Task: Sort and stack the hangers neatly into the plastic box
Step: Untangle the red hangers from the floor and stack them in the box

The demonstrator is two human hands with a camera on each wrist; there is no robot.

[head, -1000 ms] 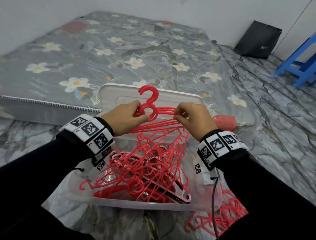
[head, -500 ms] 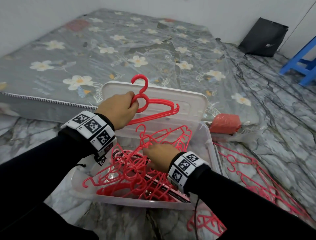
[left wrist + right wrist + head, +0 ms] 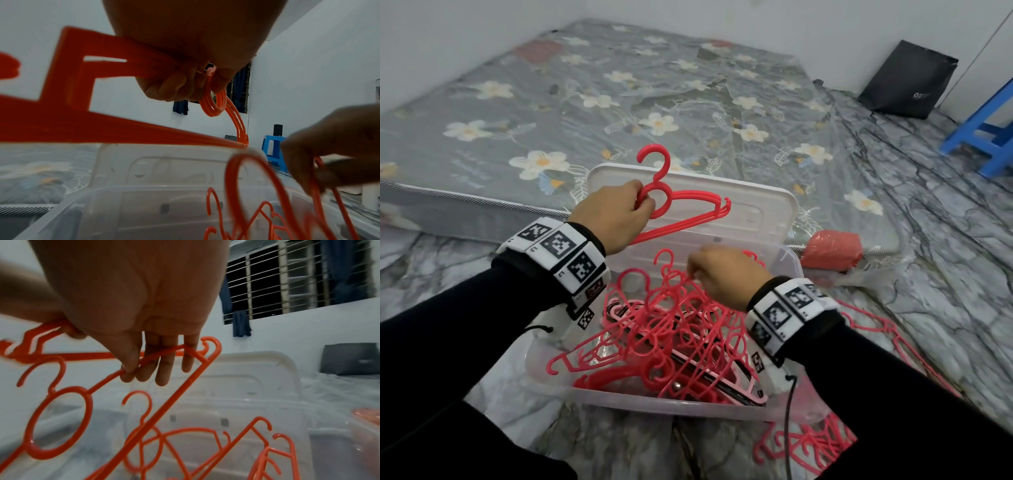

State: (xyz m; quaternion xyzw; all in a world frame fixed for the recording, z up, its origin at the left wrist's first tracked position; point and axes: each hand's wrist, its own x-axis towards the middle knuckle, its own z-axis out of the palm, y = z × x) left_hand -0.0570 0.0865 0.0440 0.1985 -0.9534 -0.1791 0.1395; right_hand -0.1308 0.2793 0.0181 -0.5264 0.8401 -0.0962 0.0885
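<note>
Up above the box, the left hand (image 3: 616, 219) is curled tight around the necks of a small aligned bundle of red hangers (image 3: 688, 212), their hooks pointing up and their arms fanning to the right in front of the raised lid (image 3: 767, 212). Lower and to the right, the right hand (image 3: 726, 274) reaches into the box; the right wrist view shows its thumb and fingers pinching the thin shoulder bar of a single hanger (image 3: 164, 356) taken from the jumble.

That jumble (image 3: 664, 335) fills most of the clear plastic box (image 3: 654, 407), hooks and arms crossing every way, with a paler pink hanger (image 3: 743, 383) showing near the front right. More red hangers (image 3: 804, 445) lie loose on the marble floor (image 3: 945, 274) at the near right corner of the box and trail off to the right.

Judging by this, the sorting is at an early stage: only the few hangers in the left hand are lined up, nothing is stacked neatly in the box yet, and both the tangle inside and the loose ones on the floor are still to be dealt with.

Beyond the box lies a flowered mattress (image 3: 585, 102) under plastic, with a red bundle (image 3: 832, 253) at its near right edge.
</note>
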